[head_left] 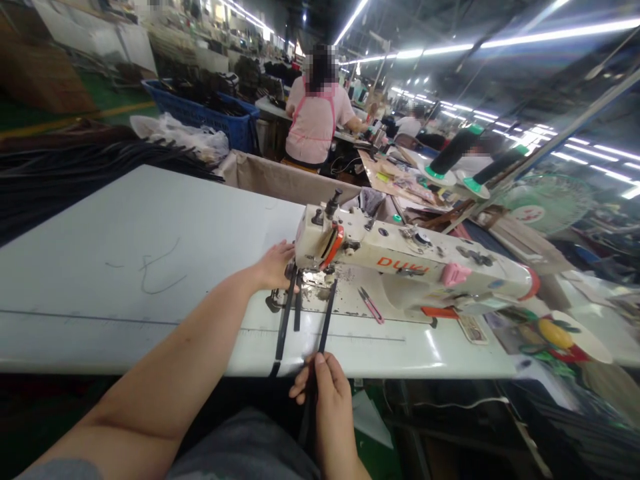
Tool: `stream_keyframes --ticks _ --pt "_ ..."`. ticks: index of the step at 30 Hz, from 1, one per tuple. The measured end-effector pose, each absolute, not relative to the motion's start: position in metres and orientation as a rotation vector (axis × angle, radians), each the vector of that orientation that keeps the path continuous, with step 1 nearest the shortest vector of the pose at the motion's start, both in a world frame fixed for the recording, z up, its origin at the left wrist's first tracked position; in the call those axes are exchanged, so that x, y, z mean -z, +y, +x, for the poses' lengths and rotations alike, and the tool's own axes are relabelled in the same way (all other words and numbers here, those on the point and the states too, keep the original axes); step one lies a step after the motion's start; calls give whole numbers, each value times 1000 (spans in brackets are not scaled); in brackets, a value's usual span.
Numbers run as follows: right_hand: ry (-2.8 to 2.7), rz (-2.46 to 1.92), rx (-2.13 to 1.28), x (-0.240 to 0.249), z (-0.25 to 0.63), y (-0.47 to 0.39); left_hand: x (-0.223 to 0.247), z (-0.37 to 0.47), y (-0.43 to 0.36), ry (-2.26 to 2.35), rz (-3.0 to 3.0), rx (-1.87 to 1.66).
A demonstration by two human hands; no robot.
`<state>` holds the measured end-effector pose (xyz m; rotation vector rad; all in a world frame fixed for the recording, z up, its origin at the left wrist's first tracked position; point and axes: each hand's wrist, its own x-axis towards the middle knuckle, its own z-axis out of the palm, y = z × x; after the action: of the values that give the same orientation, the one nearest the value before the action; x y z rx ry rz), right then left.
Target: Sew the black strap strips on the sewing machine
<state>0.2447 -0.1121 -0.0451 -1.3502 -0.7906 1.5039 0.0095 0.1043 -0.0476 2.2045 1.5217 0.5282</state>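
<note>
My left hand (274, 267) is at the needle end of a white sewing machine (365, 247), its fingertips partly hidden behind the machine head. It grips a narrow black strap (285, 327) that runs toward the table's front edge. Beside that strap hangs a shorter black strap end (298, 310). Nearer to me, at the table edge, my right hand (330, 390) is closed around another black strap (327, 317), which stretches taut up to the presser foot area. Pink-handled thread snips (371, 305) lie on the machine bed, right of the straps.
The white table (90, 247) carries a printed ruler line along its front. Dark strips (75, 167) are heaped at the far left, near a blue crate (200, 117). A person in a pink apron (313, 120) sits ahead. Black thread cones (455, 153) and a fan (543, 203) stand right.
</note>
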Motion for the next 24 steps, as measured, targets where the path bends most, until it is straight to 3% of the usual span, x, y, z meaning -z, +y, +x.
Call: stream_keyframes --ticks 16,24 --pt "-1069 -1529 -1306 32 267 -117 44 12 102 1592 2111 -509" --pt "-1110 -1528 -1191 57 265 -120 56 10 108 1700 2058 -585"
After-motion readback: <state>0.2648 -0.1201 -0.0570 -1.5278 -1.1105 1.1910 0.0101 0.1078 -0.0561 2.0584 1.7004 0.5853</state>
